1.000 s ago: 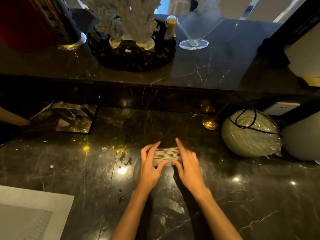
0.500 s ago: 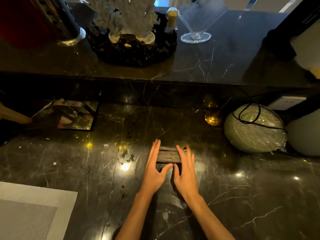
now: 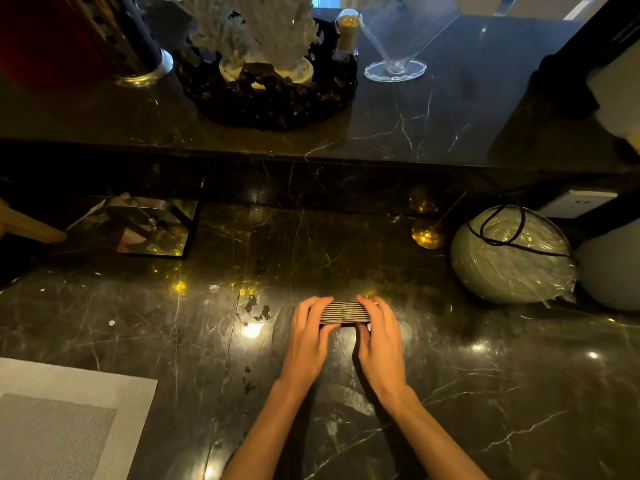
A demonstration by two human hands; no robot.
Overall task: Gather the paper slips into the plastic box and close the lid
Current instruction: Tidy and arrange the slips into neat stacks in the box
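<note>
While both bare hands meet over the dark veined marble desk (image 3: 485,393), the left hand (image 3: 306,344) and right hand (image 3: 381,341) clamp a squared, striped stack of paper slips (image 3: 344,312) between them. Fingers (image 3: 313,306) curl over each end of the stack, thumbs beneath its near edge. Right of the stack, well apart, sits a pale green plastic-wrapped round bowl (image 3: 512,258) with a black cord (image 3: 498,226) across it. A plastic box cannot be made out.
</note>
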